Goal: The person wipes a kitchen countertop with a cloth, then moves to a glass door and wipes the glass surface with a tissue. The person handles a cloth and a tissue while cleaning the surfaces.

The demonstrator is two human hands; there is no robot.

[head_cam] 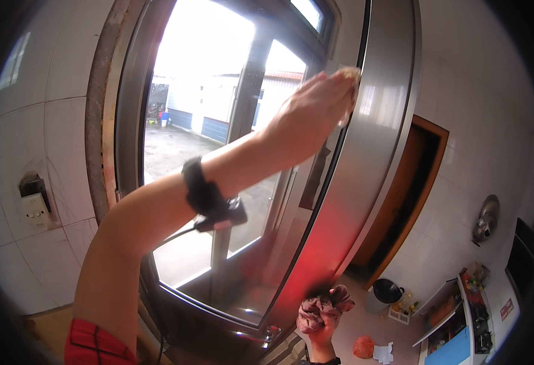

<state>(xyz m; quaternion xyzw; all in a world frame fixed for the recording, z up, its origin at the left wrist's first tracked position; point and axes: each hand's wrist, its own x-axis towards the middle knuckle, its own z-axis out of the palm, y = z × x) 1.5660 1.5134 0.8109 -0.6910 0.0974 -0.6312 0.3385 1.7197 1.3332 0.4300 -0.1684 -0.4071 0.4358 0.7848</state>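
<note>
My left hand (319,102) reaches up across a metal-framed door with a glass pane (185,105). Its fingers press a small pale tan wad (351,73), mostly hidden, near the black seal between the pane and the brushed metal frame (381,105); its material is unclear. Below and to the right, my right hand (324,327) grips a bunched pinkish, dark-patterned cloth (317,310) beside the lower part of the frame. A door handle (271,335) shows just left of that cloth. My left wrist bears a black strap with a small device and a cable.
Tiled wall with a loose socket (35,210) stands left. Behind the frame at right are a wooden doorway (424,182), a bin with a black pan (387,291), a red bag (363,346) on the floor and an open cabinet (449,349). A yard shows through the glass.
</note>
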